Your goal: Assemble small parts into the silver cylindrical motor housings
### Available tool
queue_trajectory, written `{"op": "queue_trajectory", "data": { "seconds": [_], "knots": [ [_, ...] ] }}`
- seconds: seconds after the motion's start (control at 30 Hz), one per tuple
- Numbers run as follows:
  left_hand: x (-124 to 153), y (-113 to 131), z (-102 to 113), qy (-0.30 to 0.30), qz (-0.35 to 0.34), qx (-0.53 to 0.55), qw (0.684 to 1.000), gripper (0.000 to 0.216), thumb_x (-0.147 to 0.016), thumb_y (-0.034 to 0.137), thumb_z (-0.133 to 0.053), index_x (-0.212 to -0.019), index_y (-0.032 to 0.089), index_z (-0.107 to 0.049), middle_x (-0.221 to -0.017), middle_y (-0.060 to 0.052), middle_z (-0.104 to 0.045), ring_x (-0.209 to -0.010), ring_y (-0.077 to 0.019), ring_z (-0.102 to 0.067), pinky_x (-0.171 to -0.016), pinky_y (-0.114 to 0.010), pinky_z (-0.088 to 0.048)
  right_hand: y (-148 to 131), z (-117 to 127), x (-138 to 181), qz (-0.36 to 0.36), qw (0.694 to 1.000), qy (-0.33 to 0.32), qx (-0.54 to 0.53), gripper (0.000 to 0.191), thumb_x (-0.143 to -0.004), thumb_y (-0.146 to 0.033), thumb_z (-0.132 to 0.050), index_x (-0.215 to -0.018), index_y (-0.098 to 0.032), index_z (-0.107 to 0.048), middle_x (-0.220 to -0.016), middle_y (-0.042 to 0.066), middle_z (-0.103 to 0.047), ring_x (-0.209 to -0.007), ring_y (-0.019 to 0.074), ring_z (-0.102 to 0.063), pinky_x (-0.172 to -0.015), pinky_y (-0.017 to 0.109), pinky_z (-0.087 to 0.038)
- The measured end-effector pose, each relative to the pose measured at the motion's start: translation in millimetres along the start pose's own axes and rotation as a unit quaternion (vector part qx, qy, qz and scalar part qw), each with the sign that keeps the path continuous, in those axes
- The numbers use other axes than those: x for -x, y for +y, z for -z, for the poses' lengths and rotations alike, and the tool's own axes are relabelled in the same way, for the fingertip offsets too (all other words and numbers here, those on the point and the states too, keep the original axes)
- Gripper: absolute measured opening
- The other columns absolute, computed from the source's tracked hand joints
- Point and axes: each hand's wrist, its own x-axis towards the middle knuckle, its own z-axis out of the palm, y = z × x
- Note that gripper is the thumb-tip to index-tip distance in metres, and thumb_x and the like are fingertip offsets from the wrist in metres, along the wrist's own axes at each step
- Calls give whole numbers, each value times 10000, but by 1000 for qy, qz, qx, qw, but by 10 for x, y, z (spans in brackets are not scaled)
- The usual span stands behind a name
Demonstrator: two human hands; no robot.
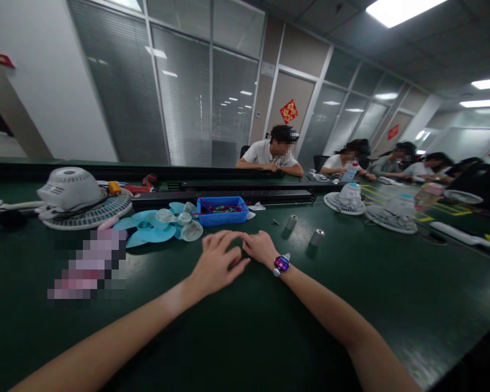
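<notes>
My left hand [216, 264] and my right hand [260, 247] rest together on the dark green table [269, 326], fingertips touching in the middle. Nothing can be seen inside either hand. A watch with a pink face [281, 264] sits on my right wrist. Just beyond the hands lie a light blue fan blade [147, 230] and a clear fan blade [183, 220]. A blue tray [222, 211] with small parts stands behind them. Two small metal cylinders [291, 222] [317, 237] stand to the right of my hands.
A white fan motor housing on a grille [75, 198] sits at the far left. More fan grilles [345, 202] lie at the right. A black rail [228, 195] crosses the table. Several other people sit working on the far side.
</notes>
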Motion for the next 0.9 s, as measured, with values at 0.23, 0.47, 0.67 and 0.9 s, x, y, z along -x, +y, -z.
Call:
{"op": "queue_trajectory", "data": {
  "seconds": [0.23, 0.47, 0.67, 0.9],
  "knots": [
    [799, -1233, 489, 20, 241, -46, 969, 355, -895, 412, -473, -618, 193, -502, -707, -20, -540, -670, -177, -524, -679, -288, -385, 21, -45, -12, -11, 999, 31, -13, 239, -947, -254, -404, -1015, -187, -623, -799, 51, -726, -677, 161, -621, -705, 301, -281],
    [968, -1244, 465, 49, 329, -23, 943, 417, -921, 420, -383, -568, 201, -414, -574, 15, -472, -565, -156, -470, -572, -274, -304, 21, -32, 9, -42, 998, 54, 10, 263, -940, -276, -420, -1013, -197, -661, -843, 67, -702, -754, 176, -598, -778, 310, -310],
    [959, -1233, 466, 52, 359, -13, 932, 409, -909, 421, -366, -567, 204, -418, -595, 3, -521, -578, -164, -497, -573, -276, -310, 269, 17, 59, -193, 966, 166, 51, 446, -908, -266, -453, -1346, -195, -501, -1494, 196, -317, -1378, 416, -209, -1024, 560, -182],
    [964, -1241, 460, 33, 353, -13, 935, 405, -905, 427, -373, -573, 207, -448, -603, -12, -563, -602, -177, -517, -583, -275, -322, 714, -287, 79, -463, 856, 214, -77, 683, -860, -328, -486, -1489, -244, -233, -1571, 201, -49, -1383, 418, -245, -993, 575, -303]
  ]
}}
